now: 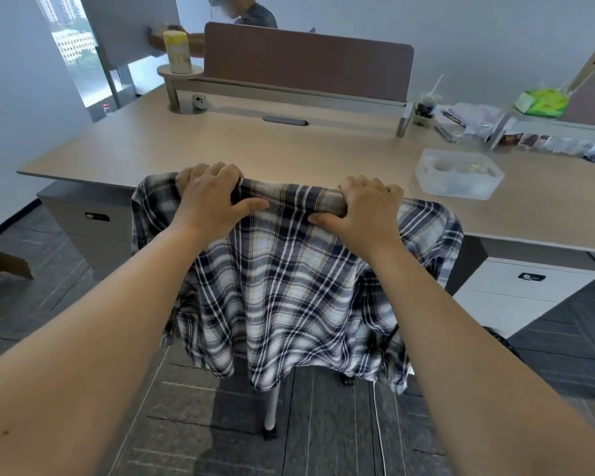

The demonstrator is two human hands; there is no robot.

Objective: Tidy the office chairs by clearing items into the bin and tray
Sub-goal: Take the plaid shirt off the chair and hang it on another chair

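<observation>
Desk [289, 146]; one shirt [289, 286] (two gripping hands)

Desk [254, 146] w/ brown divider [306, 60], yellow cup [176, 51], green bag [541, 102] far right.

A navy, white and pale-blue plaid cotton shirt [289, 286] with thin tan stripes fills the centre. Behind it lies a light beige wooden desk [220, 146]; at twelve o'clock, a brown fabric divider panel [306, 60]; at two o'clock, a frosted translucent plastic tray [459, 175]; lime-green plastic bag [543, 102] beyond. Floor: dark grey carpet [186, 424].
</observation>
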